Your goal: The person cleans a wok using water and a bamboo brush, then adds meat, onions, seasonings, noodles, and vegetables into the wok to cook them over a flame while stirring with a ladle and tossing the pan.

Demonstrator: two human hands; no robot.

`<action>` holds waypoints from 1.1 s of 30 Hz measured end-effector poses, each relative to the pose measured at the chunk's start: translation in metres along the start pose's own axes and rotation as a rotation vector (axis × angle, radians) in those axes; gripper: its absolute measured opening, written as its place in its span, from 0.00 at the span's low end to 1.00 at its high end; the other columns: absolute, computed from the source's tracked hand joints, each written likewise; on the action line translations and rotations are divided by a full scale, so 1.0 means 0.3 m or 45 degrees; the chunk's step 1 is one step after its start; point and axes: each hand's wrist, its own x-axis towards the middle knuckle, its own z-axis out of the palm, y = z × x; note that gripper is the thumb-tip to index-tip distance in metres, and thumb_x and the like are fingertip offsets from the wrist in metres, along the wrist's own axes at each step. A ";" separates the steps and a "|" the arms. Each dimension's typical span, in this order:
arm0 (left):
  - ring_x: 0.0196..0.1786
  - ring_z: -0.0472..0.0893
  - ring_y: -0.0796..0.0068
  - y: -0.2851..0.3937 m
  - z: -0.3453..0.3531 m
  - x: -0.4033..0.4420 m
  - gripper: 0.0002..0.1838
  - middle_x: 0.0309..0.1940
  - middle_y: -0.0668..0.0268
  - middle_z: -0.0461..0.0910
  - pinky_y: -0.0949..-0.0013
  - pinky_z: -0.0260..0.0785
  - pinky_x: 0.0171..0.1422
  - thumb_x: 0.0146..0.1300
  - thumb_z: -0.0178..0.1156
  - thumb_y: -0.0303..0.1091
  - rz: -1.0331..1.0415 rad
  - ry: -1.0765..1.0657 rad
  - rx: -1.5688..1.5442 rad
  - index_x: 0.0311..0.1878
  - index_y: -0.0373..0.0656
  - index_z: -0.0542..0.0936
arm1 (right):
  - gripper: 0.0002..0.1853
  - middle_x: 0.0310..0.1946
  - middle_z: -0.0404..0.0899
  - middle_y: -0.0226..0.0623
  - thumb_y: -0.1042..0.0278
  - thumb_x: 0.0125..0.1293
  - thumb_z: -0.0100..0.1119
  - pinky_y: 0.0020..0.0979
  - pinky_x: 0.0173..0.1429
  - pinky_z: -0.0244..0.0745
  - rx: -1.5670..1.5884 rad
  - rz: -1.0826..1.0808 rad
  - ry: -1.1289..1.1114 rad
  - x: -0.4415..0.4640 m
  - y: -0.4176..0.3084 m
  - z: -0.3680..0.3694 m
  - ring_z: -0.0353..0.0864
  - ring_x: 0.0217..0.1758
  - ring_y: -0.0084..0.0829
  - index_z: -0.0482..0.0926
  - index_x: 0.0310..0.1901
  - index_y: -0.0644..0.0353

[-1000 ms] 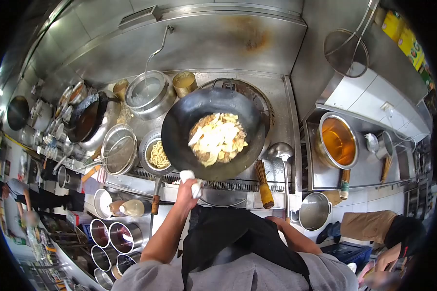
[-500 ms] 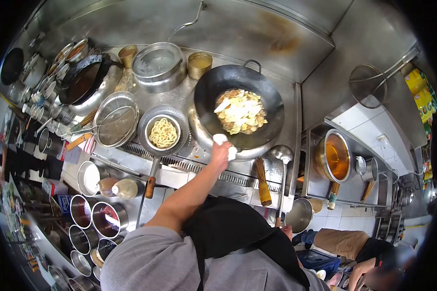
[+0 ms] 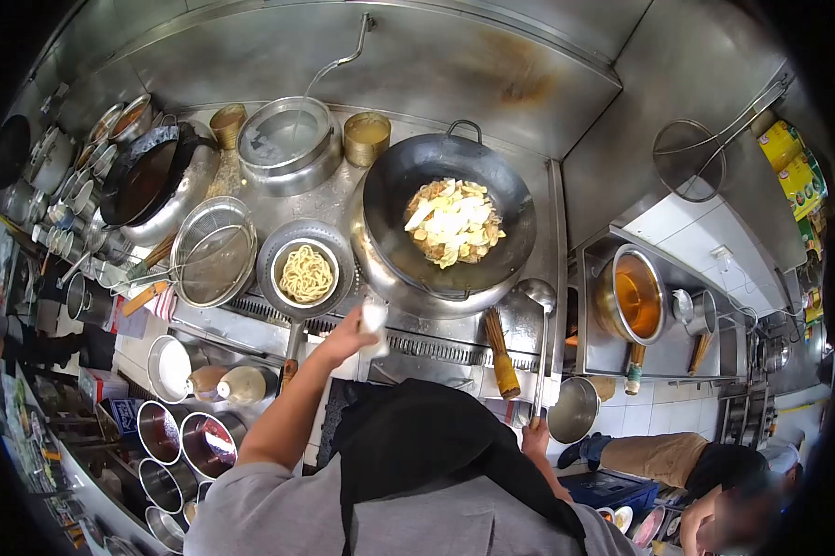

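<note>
My left hand is closed on a folded white cloth, in front of the stove and apart from the wok. The large black wok sits on its burner with pale sliced food and brown bits in it. Low on the right, my right hand is closed round the wooden handle end of a ladle, whose bowl rests on the stove top. Beside the ladle lies a bamboo brush. Left of the wok, noodles sit in a bowl set in a perforated strainer.
A wire strainer lies at the left, near a lidded steel pot. A bowl of orange liquid stands at the right. Several metal pots are at lower left. Another person is at lower right.
My left hand has drawn back from the wok's rim, down and left, with the cloth. My right hand has come up to the ladle's handle. The wok now sits tilted slightly differently.
</note>
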 end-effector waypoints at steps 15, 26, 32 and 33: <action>0.52 0.83 0.48 -0.304 -0.152 -0.122 0.41 0.45 0.50 0.84 0.53 0.74 0.58 0.48 0.73 0.37 -0.168 0.216 0.899 0.68 0.45 0.69 | 0.46 0.18 0.68 0.28 0.81 0.64 0.50 0.30 0.20 0.67 0.608 -0.169 -0.359 0.297 -0.856 -0.250 0.67 0.16 0.22 0.44 0.80 0.42; 0.32 0.81 0.72 -0.218 -0.487 0.064 0.31 0.40 0.57 0.80 0.67 0.77 0.28 0.64 0.64 0.37 -0.290 1.055 -0.190 0.67 0.36 0.64 | 0.48 0.17 0.69 0.28 0.84 0.62 0.51 0.29 0.20 0.65 0.631 0.063 -0.721 0.268 -1.105 -0.254 0.66 0.15 0.20 0.46 0.80 0.34; 0.37 0.81 0.68 -0.246 -0.538 0.156 0.16 0.42 0.57 0.79 0.66 0.79 0.29 0.64 0.59 0.27 -0.417 1.199 -0.177 0.54 0.38 0.69 | 0.48 0.37 0.83 0.48 0.82 0.60 0.51 0.37 0.37 0.77 0.097 -0.405 -0.198 0.431 -1.100 -0.159 0.81 0.32 0.40 0.46 0.80 0.36; 0.37 0.81 0.68 -0.243 -0.536 0.155 0.16 0.42 0.57 0.79 0.66 0.79 0.29 0.64 0.59 0.27 -0.414 1.203 -0.176 0.54 0.38 0.69 | 0.48 0.42 0.84 0.52 0.82 0.60 0.51 0.39 0.42 0.77 0.005 -0.254 -0.247 0.438 -1.138 -0.172 0.83 0.37 0.43 0.46 0.80 0.37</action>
